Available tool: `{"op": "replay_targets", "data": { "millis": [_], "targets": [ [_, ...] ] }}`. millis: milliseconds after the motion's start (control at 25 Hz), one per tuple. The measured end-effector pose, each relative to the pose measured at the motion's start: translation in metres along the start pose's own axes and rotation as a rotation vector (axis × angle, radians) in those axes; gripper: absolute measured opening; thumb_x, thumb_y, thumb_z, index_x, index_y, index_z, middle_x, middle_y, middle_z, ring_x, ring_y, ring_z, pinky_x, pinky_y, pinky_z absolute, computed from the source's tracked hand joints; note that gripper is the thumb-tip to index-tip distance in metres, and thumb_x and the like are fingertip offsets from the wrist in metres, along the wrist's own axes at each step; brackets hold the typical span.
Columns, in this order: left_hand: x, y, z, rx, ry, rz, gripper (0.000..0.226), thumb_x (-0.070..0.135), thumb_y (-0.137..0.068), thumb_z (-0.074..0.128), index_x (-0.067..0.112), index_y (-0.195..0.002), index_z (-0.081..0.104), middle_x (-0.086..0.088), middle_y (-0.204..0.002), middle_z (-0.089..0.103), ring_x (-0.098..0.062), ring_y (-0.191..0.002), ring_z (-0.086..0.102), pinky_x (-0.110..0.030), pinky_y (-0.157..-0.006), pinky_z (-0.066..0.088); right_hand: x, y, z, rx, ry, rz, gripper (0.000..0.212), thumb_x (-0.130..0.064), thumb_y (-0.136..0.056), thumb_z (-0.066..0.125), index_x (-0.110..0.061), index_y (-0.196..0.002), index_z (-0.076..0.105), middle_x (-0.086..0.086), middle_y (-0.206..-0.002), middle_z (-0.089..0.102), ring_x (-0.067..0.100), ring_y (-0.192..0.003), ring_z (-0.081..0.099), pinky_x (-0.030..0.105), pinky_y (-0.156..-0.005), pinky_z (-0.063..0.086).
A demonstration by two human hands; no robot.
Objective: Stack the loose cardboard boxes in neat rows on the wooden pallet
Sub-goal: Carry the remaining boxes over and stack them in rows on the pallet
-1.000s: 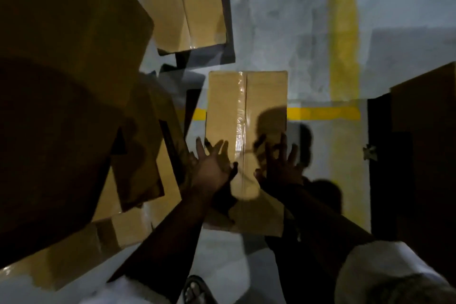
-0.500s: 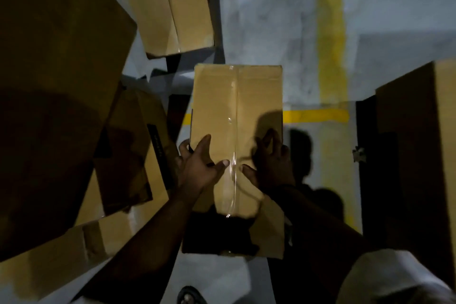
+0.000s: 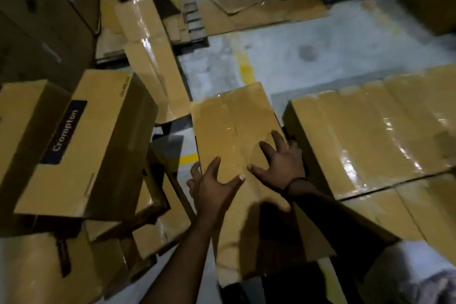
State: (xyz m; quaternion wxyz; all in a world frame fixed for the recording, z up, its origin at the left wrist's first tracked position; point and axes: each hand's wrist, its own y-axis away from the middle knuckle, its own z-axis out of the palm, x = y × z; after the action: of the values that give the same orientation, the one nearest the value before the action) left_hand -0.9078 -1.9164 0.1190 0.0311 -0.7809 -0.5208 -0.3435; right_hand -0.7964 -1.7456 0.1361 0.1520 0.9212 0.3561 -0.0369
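A taped brown cardboard box [image 3: 232, 126] lies lengthwise in the middle, its right side close against a row of taped boxes [image 3: 370, 136] on the right. My left hand [image 3: 212, 185] holds its left edge, thumb on top and fingers curled over the side. At the box's right edge my right hand [image 3: 281, 163] grips with arched fingers, the outer ones over the side. The box's near end is in my arms' shadow. No pallet shows under the row.
A printed "Crompton" box [image 3: 81, 140] leans on other loose boxes at the left. Long boxes [image 3: 150, 57] lie beyond it. A slatted pallet [image 3: 191, 12] with flat cardboard sits at the back. Grey floor with a yellow line [image 3: 244, 66] shows behind the held box.
My hands went from reaching over the box to gripping its two edges. The box now sits beside the row of boxes on the right, and my view has swung and brightened.
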Motion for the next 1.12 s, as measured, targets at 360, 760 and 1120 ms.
{"op": "replay_targets", "data": {
  "millis": [360,760,1120],
  "targets": [
    [0.078,0.202,-0.035,-0.026,-0.081,0.276,0.1,0.086,-0.056,0.073,0.045,-0.143,0.049,-0.005,-0.153,0.024,-0.037,-0.134,0.031,-0.049,-0.104,0.042,0.082,0.219,-0.102,0.178,-0.016,0.149,0.1,-0.094,-0.067,0.043,-0.039,-0.149,0.038,0.002,-0.167,0.008,0.04,-0.137,0.026,0.05,-0.112,0.03],
    [0.146,0.435,0.081,-0.049,-0.209,0.423,0.105,0.091,-0.055,0.066,0.043,-0.146,0.043,-0.009,-0.155,0.022,-0.037,-0.133,0.03,-0.046,-0.107,0.038,0.266,0.44,-0.08,0.224,-0.114,0.346,0.09,-0.087,-0.073,0.05,-0.043,-0.15,0.035,0.0,-0.167,0.01,0.036,-0.14,0.024,0.049,-0.115,0.031],
    [0.208,0.582,0.176,-0.03,-0.174,0.374,0.104,0.092,-0.056,0.065,0.042,-0.144,0.044,-0.014,-0.152,0.028,-0.042,-0.133,0.032,-0.05,-0.104,0.039,0.414,0.554,-0.1,0.194,-0.076,0.302,0.085,-0.085,-0.077,0.047,-0.042,-0.149,0.037,0.001,-0.166,0.013,0.038,-0.139,0.023,0.051,-0.114,0.027]
  ]
}}
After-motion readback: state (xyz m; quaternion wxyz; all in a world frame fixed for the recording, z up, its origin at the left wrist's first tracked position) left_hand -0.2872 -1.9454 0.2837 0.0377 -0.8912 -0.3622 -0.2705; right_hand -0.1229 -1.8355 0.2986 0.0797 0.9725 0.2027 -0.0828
